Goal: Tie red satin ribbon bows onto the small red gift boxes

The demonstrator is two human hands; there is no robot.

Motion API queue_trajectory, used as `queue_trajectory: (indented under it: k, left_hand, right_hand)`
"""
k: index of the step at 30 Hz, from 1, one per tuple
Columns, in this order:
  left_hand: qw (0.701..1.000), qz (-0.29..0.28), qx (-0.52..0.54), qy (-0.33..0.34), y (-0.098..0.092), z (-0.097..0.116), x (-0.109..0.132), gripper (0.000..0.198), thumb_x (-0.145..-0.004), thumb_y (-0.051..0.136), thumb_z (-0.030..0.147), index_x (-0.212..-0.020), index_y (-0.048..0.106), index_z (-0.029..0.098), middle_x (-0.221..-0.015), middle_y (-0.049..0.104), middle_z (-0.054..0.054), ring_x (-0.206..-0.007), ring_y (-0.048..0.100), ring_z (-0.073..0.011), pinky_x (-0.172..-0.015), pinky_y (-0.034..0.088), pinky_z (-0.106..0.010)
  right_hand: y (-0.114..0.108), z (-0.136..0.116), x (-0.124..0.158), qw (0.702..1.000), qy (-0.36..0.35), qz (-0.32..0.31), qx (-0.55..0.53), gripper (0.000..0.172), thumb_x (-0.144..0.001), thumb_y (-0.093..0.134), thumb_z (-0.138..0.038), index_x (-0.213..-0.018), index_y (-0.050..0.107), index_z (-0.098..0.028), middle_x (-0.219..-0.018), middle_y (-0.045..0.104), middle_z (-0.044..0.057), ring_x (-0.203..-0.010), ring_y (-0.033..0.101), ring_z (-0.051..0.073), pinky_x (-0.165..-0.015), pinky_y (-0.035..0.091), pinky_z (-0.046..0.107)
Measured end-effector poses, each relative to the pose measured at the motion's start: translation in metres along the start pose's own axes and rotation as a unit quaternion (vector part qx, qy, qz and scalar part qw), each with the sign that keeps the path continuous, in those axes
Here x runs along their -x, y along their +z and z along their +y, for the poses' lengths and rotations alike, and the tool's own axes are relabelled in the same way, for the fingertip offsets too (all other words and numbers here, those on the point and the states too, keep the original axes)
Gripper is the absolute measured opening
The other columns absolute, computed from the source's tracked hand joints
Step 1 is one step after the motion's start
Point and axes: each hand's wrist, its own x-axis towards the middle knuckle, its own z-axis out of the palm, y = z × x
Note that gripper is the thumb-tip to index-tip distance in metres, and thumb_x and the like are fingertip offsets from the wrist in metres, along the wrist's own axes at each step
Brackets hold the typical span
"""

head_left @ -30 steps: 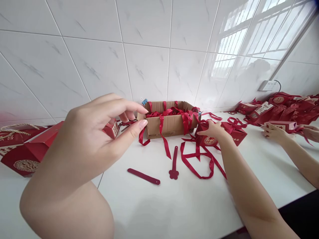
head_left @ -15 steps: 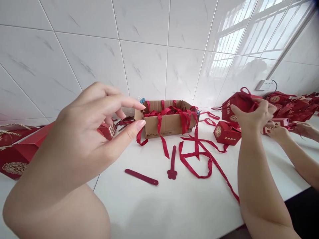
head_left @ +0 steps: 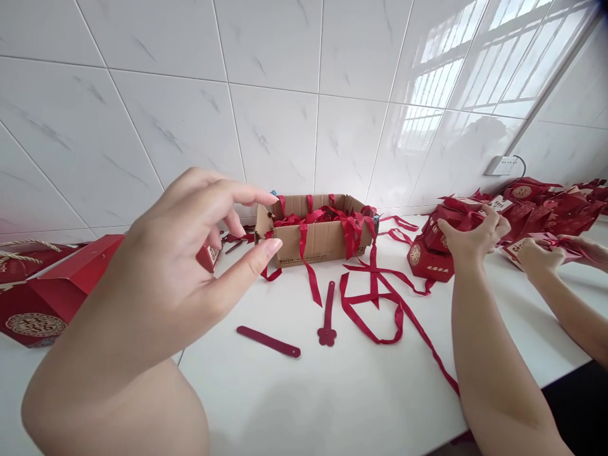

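My left hand (head_left: 199, 247) hovers over the left of the table, thumb and index finger spread apart with nothing between them. At the right, my right hand (head_left: 475, 234) grips a red gift box (head_left: 434, 229) with ribbon and a pale tag on top. It is just above and behind a smaller red box (head_left: 430, 265) with gold lettering. Two dark red strips lie on the table in front: a plain strap (head_left: 268, 342) and a flower-ended strap (head_left: 327, 320). My fingers partly hide the held box.
A cardboard box (head_left: 323, 247) full of red ribbons stands against the tiled wall. A long red ribbon (head_left: 375, 316) trails across the table (head_left: 266, 405). A large red box (head_left: 42, 310) is at left. A co-worker's hands (head_left: 541, 256) hold a red box at far right.
My right hand has brought the gift box down, and its pale tag now shows. My left hand has stayed spread, shifting slightly right and down in view.
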Motion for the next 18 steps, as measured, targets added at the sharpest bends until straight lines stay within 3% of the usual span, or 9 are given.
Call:
queue_trajectory:
  k: [5,9,13,16,18]
  left_hand:
    - [1.000,0.003,0.003,-0.005,0.000,0.001,-0.001,0.053,-0.063,0.056,0.031,-0.112,0.055,0.054,-0.095,0.065,0.008,-0.089,0.060,-0.0317,-0.063,0.050,-0.048]
    - [1.000,0.004,0.000,-0.007,0.000,0.001,-0.001,0.054,-0.063,0.056,0.031,-0.112,0.056,0.053,-0.095,0.065,0.008,-0.091,0.060,-0.0322,-0.061,0.051,-0.048]
    - [1.000,0.014,-0.008,0.010,-0.001,0.000,0.001,0.055,-0.064,0.056,0.030,-0.113,0.054,0.054,-0.093,0.065,0.007,-0.094,0.059,-0.0318,-0.065,0.052,-0.048]
    - [0.999,0.021,-0.009,0.023,-0.002,-0.002,0.002,0.056,-0.063,0.056,0.030,-0.113,0.054,0.054,-0.091,0.065,0.007,-0.096,0.059,-0.0312,-0.070,0.053,-0.048]
    - [0.999,0.024,-0.011,0.021,-0.003,-0.003,0.002,0.054,-0.063,0.057,0.030,-0.112,0.055,0.053,-0.091,0.064,0.007,-0.096,0.059,-0.0308,-0.070,0.053,-0.048]
  right_hand:
    - [-0.002,0.000,-0.004,0.996,0.059,-0.062,0.034,0.091,-0.063,0.069,-0.052,-0.139,0.026,-0.027,-0.142,0.020,0.016,-0.124,0.038,0.036,-0.103,0.031,0.047]
    - [-0.007,-0.008,-0.003,0.990,0.084,-0.100,0.046,0.103,-0.062,0.070,-0.057,-0.144,0.017,-0.026,-0.148,0.005,0.020,-0.134,0.019,0.044,-0.106,0.024,0.053]
    - [-0.023,-0.029,0.001,0.994,0.074,-0.075,0.028,0.107,-0.061,0.071,-0.059,-0.145,0.013,-0.029,-0.152,-0.007,0.017,-0.137,0.006,0.046,-0.107,0.020,0.058]
    - [-0.051,-0.045,0.003,0.996,0.052,-0.059,0.043,0.102,-0.062,0.072,-0.053,-0.145,0.017,-0.028,-0.152,0.000,0.013,-0.138,0.009,0.041,-0.108,0.026,0.054]
    - [-0.072,-0.047,0.004,0.994,0.014,-0.072,0.076,0.091,-0.062,0.070,-0.056,-0.140,0.031,-0.030,-0.149,0.014,0.013,-0.133,0.025,0.041,-0.104,0.033,0.053]
